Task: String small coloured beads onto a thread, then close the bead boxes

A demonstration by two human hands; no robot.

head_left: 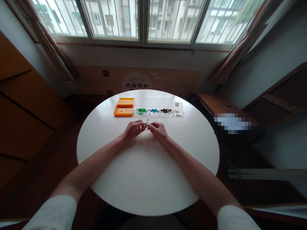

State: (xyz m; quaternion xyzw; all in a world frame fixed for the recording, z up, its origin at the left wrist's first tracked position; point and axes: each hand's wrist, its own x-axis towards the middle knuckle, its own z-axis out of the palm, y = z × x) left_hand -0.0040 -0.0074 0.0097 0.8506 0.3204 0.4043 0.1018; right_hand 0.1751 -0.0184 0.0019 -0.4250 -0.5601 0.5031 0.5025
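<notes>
Both my hands meet over the middle of the round white table (144,179). My left hand (133,129) and my right hand (157,129) are closed in pinches, fingertips nearly touching. Between them stands a tiny stack of green and blue pieces (147,122), held by both hands. Just beyond the hands lies a row of clear trays: green pieces (141,110), blue pieces (153,110), dark pieces (166,111) and a small tray of pale pieces (177,112).
An orange tray (123,110) with its lid propped up sits at the left end of the row. A wooden bench (216,103) stands to the right of the table, cardboard boxes (26,105) to the left, and a barred window (144,19) behind.
</notes>
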